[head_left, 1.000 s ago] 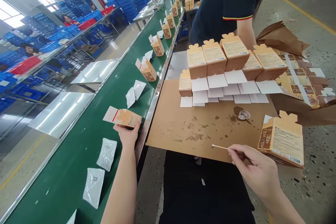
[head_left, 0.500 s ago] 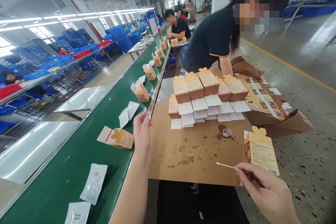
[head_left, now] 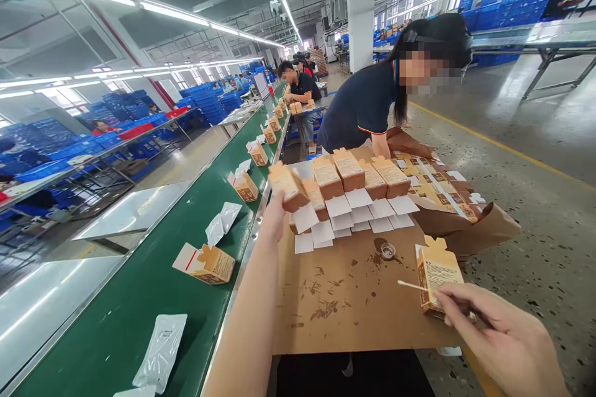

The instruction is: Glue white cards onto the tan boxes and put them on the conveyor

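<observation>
My left hand [head_left: 275, 217] grips a small open box [head_left: 287, 187], slightly blurred, at the left end of a stack of similar boxes [head_left: 329, 177] with white flaps hanging toward me. Pinched in my right hand [head_left: 484, 316] is a thin cotton swab [head_left: 412, 285], its tip pointing left. Just behind those fingers a single box [head_left: 437, 270] stands at the right edge of the cardboard sheet [head_left: 335, 322]. A small clear round dish [head_left: 387, 251] sits on the cardboard among dark wet spots.
On the left runs a green conveyor belt [head_left: 116, 322] carrying an open box [head_left: 209, 262], silver pouches [head_left: 161, 347] and more boxes. Across the table a person [head_left: 363, 99] leans over a brown-paper-lined carton [head_left: 447, 186] of flat boxes.
My left hand has moved from the belt's edge up to the stack and now has a box in it. The view has tilted upward. My right hand still holds the swab.
</observation>
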The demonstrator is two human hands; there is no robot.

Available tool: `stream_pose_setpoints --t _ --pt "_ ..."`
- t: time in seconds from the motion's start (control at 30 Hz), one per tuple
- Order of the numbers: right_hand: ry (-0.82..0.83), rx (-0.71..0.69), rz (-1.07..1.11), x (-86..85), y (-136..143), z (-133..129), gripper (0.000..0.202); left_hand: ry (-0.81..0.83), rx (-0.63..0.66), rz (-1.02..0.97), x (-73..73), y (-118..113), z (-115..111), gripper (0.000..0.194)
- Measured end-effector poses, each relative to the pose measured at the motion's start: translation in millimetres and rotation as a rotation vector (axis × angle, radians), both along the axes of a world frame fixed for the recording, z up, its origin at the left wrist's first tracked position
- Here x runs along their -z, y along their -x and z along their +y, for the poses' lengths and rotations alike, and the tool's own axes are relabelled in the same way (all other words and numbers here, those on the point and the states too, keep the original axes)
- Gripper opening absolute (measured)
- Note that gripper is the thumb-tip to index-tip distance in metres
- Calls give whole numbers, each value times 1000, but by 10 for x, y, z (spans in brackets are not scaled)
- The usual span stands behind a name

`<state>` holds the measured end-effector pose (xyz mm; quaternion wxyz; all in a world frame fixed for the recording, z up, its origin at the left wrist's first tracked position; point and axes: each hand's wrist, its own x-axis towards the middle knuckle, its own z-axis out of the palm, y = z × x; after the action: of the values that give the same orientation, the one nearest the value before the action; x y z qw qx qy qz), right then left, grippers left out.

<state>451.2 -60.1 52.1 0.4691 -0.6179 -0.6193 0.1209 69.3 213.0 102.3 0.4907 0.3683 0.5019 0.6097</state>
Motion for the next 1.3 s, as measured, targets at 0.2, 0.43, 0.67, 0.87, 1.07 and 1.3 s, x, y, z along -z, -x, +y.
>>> stream_pose_setpoints --t 0.2,0.43,0.67,0.87,1.07,1.3 --pt "47 -59 -201 -144 -66 703 28 37 -16 -117 354 511 -1126 74" --pt "364 -154 -432 14 100 1221 32 272 104 29 1154 598 -1881 79" --pt "434 -183 -489 144 109 1349 35 262 141 193 1161 386 -1939 84" --pt "373 -202 -452 2 154 1092 34 290 194 205 1058 367 -1879 87" --pt "164 -416 -84 309 1010 522 27 298 188 231 1078 354 -1921 89" --pt "223 -471 -50 749 1584 518 28 281 193 241 1099 366 -1935 85"
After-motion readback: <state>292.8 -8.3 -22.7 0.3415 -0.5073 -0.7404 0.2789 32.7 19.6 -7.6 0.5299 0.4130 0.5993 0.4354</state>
